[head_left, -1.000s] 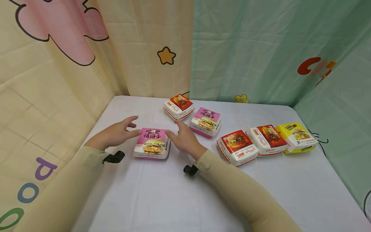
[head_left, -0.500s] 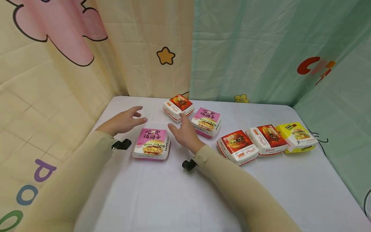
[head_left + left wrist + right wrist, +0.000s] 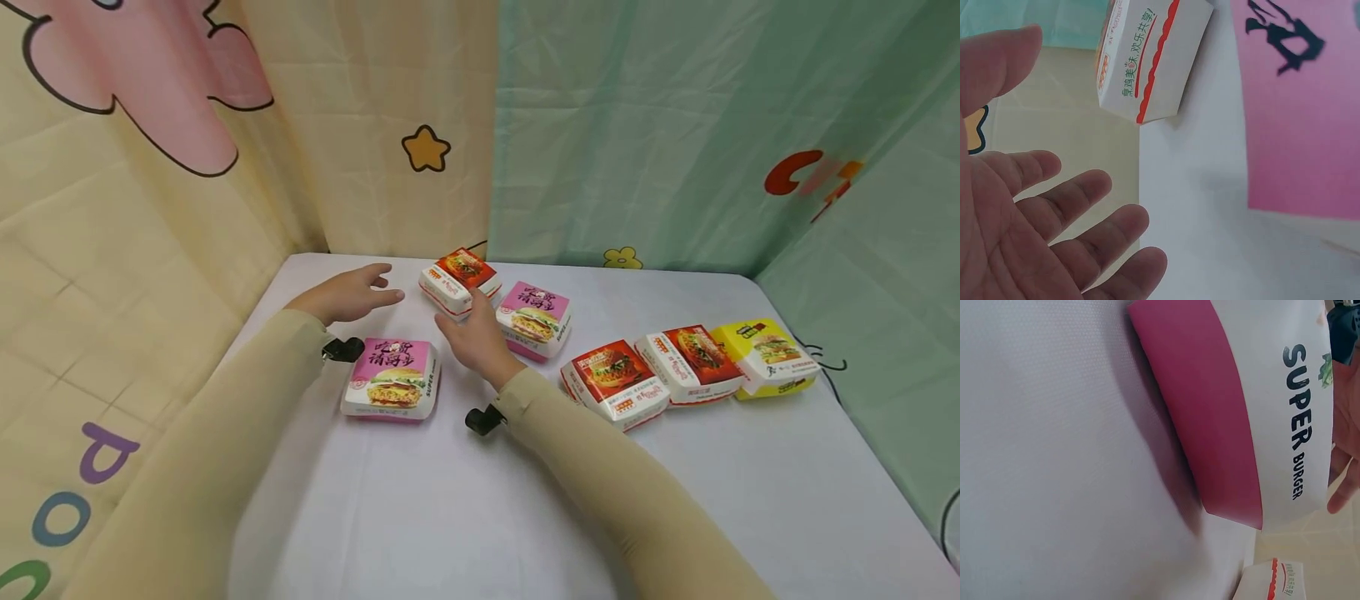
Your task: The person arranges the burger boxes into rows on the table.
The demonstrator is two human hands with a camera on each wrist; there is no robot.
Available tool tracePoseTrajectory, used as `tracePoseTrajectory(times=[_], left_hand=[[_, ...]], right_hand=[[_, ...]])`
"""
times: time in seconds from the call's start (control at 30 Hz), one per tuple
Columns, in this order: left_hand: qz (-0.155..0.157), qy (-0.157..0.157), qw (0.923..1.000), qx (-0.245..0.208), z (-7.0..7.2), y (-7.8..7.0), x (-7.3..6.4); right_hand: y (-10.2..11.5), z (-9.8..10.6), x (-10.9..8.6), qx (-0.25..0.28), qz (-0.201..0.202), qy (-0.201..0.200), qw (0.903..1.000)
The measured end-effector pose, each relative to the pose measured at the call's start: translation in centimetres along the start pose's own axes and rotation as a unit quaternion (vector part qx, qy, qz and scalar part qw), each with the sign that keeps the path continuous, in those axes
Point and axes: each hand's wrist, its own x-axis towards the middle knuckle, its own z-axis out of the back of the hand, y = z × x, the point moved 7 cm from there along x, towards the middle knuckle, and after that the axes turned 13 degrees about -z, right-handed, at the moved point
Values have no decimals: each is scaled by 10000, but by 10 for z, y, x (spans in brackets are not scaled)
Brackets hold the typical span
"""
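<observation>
My left hand (image 3: 343,294) hovers behind the near pink burger box (image 3: 393,379), left of the back red-and-white burger box (image 3: 461,279). In the left wrist view its palm and spread fingers (image 3: 1094,240) hold nothing, and the red-and-white box's white side (image 3: 1147,62) stands apart from them. My right hand (image 3: 478,342) is between the near pink box and the second pink box (image 3: 534,317), its fingertips overlapping the back red box's front in the head view. Whether they touch it I cannot tell. The right wrist view shows the near pink box's "SUPER BURGER" side (image 3: 1291,425).
On the right lie two more red-and-white boxes, one nearer (image 3: 615,382) and one farther (image 3: 690,362), beside a yellow burger box (image 3: 768,357). A white cloth covers the table (image 3: 420,517). Printed curtains (image 3: 600,125) stand behind and at both sides.
My left hand has moved away from the near pink box, back and to the right. My right hand has drifted slightly right and back from that box's right side. The boxes have stayed put.
</observation>
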Motion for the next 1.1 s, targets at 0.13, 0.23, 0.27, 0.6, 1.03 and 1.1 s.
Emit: tracePoseTrajectory(times=[0.13,0.23,0.27,0.6,1.03,1.1], left_hand=[[9,134,9999,69,-3,-3,11],[42,262,9996,131,-6,-5,19],[37,304,9994,160,-7,-5,22],[1,591,9979,259,-13,-2,42],[-231,809,9964,-61,-21,-10,60],[-306,807,9962,-70,-22,-13,62]], right_hand=[[0,-2,1,170,-49,141,9997],[0,-3,1,231,-91,201,9995],[1,-3,1,247,-104,207,9994],[2,-8,4,278,-426,244,9984],[3,-7,11,465,-381,267,9978],[3,-7,12,394,-410,261,9980]])
